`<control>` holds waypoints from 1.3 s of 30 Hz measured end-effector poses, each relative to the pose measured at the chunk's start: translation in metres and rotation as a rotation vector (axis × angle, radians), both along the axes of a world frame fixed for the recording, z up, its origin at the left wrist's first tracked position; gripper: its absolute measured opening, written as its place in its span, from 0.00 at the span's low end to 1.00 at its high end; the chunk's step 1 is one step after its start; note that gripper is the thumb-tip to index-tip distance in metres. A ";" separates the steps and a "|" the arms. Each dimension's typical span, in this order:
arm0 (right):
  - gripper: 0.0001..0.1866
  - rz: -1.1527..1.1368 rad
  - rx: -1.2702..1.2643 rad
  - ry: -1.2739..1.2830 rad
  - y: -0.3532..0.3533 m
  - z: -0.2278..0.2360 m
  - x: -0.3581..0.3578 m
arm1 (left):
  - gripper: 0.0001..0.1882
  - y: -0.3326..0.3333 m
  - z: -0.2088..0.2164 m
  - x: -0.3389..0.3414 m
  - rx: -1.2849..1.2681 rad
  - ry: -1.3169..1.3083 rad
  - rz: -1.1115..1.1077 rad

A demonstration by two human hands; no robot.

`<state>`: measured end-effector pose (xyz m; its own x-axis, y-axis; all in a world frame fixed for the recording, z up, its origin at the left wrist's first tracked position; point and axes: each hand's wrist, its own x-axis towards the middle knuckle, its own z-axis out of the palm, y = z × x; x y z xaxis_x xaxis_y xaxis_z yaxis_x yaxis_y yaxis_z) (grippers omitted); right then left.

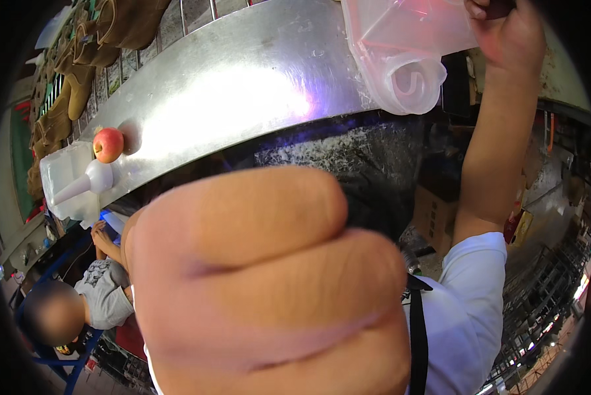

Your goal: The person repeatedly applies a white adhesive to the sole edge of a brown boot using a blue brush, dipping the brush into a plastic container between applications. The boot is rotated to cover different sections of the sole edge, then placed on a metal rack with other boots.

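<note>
In the head view, your left hand [269, 276] is big and close, with its fingers curled up in a fist; you can't tell if anything is inside. Your right hand [509, 33] is up at the top corner, by the clear plastic tub [410, 26]. Its fingers are partly cut off, so you can't tell if they pinch the tub. The tub is at the right end of the shiny metal table [295, 39] and seems to poke past the front edge. A tug or bump there could tip it off. Your fist hides a lot, so you could knock something you don't see. At the left end, the round apple [108, 145] sits by a white nozzle [99, 176]; a shake could make it roll.
</note>
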<state>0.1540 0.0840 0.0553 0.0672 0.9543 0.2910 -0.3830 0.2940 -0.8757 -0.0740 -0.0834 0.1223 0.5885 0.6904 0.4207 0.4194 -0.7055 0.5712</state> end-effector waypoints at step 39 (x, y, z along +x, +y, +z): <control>0.15 0.046 -0.348 -0.114 -0.099 -0.045 -0.005 | 0.13 -0.037 -0.020 -0.050 -0.163 -0.138 0.272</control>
<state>0.1489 -0.0147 0.0101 0.0081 0.9988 -0.0489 -0.2833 -0.0446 -0.9580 -0.1241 -0.1200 0.1022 0.3185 0.8792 0.3544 0.4907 -0.4728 0.7319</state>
